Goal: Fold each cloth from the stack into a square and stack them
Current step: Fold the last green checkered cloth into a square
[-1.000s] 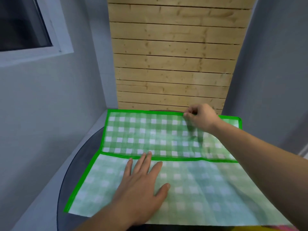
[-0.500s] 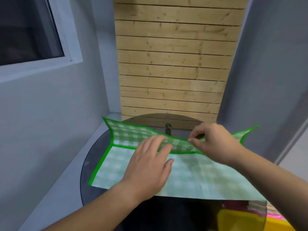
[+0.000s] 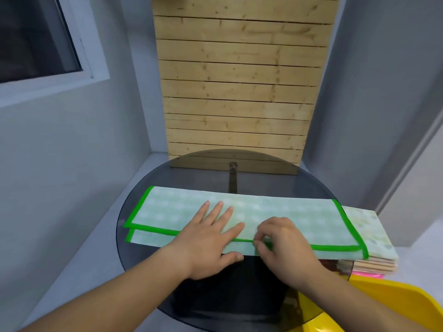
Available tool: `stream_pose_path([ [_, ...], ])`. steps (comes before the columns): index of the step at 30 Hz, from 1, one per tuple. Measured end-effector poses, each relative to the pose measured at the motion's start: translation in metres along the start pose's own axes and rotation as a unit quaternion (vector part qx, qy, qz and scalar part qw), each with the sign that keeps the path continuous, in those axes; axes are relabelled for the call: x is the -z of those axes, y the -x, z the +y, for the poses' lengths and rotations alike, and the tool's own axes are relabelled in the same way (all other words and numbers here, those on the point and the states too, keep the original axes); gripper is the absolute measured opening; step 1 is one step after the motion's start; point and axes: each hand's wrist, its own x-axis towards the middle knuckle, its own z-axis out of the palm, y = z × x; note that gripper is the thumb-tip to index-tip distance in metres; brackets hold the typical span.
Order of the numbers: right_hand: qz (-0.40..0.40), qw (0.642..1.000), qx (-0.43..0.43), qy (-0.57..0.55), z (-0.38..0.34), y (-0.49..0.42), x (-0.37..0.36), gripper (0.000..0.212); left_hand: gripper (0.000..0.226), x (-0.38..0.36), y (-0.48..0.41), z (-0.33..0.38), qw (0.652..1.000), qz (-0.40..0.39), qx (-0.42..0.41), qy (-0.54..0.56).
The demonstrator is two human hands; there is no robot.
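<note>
Two hands work at the six o'clock edge of a round glass table [image 3: 191,178]: the left hand [image 3: 211,238] lies flat, fingers spread wide, on a green-bordered checked cloth [image 3: 299,216], while the right hand [image 3: 282,245] curls its fingertips to pinch the near hem. Folded into a long strip, the cloth spans the table from nine o'clock to three o'clock, its far end resting on the stack of cloths [image 3: 369,226] at three o'clock. At nine o'clock the upper hem sits short of the lower one. Pressed flat like this, that offset would likely carry into a lopsided square. Slick glass could let the strip slide, and the overlapping end could drag the stack askew.
</note>
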Motion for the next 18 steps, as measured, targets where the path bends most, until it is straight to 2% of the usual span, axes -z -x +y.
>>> stream_pose_path([
  [12, 0.058, 0.996, 0.05, -0.041, 0.01, 0.015, -0.013, 0.009, 0.064, -0.015, -0.005, -0.005, 0.999, -0.008, -0.003, 0.04],
  [18, 0.044, 0.996, 0.059, -0.05, 0.01, 0.018, -0.015, 0.007, 0.064, -0.013, -0.005, -0.004, 0.999, -0.013, -0.001, 0.043],
])
